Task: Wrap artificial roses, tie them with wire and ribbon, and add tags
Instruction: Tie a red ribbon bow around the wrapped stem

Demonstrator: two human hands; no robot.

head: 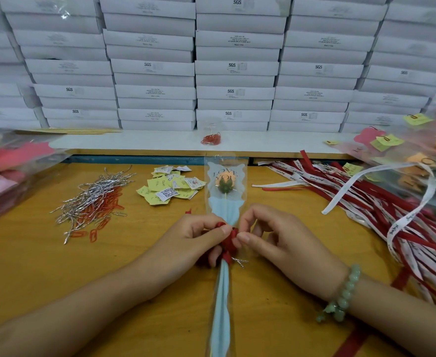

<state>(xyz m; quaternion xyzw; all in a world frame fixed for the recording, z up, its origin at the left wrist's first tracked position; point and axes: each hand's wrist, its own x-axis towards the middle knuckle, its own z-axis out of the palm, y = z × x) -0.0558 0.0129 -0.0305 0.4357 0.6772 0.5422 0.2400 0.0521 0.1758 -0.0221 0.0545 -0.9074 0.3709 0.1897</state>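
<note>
Pinching red ribbon (228,239) with clamped fingers (222,230) of left hand (198,235) and right hand (281,239), at the stem of wrapped rose (225,186) lying on bench (31,253). Flanked by wire ties (93,197) and tags (170,188) leftward, loose ribbons (366,202) rightward.

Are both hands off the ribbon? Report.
No: the left hand and the right hand both pinch the ribbon on the rose.

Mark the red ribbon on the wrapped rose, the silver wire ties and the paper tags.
red ribbon (227,244): head view, on the knot.
silver wire ties (89,195): head view, middle of the pile.
paper tags (169,188): head view, middle of the pile.
</note>
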